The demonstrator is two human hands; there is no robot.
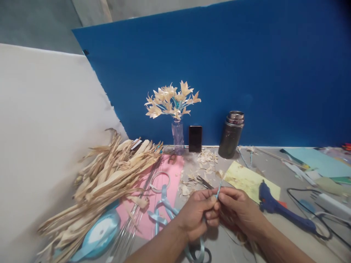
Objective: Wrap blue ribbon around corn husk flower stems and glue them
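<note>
Both hands meet low in my view: my left hand (197,213) and my right hand (238,209) are pressed close together, fingertips of each pinching a thin stem wrapped in light blue ribbon (218,190) that pokes up between them, above the grey table (287,233).

Going by size, I see the blue backboard (246,69) across the rear and a white board (41,138) leaning at left. Against the white board lies a heap of dried corn husks (106,179), partly over a pink paper sheet (167,182). Just beside my right hand rests a blue glue gun (279,208), its nose on a yellow sheet (246,179). A ribbon spool (100,232) sits under the husks, near my left forearm. At the backboard stand a vase of husk flowers (174,106), a dark jar (231,134) and a black phone (195,138). Husk trimmings (197,171) scatter just beyond my hands.
</note>
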